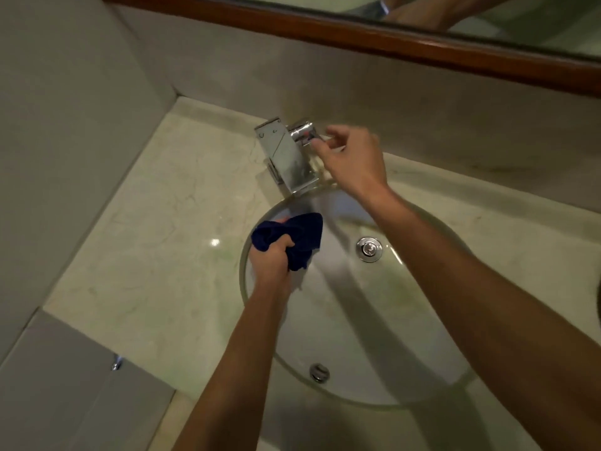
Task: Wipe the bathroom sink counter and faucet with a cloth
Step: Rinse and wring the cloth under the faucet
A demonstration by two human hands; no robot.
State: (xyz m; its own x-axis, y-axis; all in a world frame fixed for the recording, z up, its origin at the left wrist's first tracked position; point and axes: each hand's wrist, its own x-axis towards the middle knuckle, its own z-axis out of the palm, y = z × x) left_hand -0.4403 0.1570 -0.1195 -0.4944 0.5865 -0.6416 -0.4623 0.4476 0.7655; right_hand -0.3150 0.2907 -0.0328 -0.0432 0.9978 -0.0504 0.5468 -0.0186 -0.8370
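Note:
A chrome faucet [287,154] with a flat square spout stands at the back of the pale marble counter [156,242]. Its spout reaches over the round white sink basin [341,327]. My left hand [271,262] is shut on a bunched dark blue cloth [297,237], held over the basin's left rim under the spout. My right hand [353,154] is at the faucet's side handle [304,131], its fingertips on or just beside the handle. Motion blur hides whether they grip it.
A drain plug [368,249] sits in the basin floor, an overflow hole [319,372] on the near wall. Grey walls close in the left side and back. A wood-framed mirror [357,34] runs above. A small chrome fitting [116,362] sticks out below the counter's left edge.

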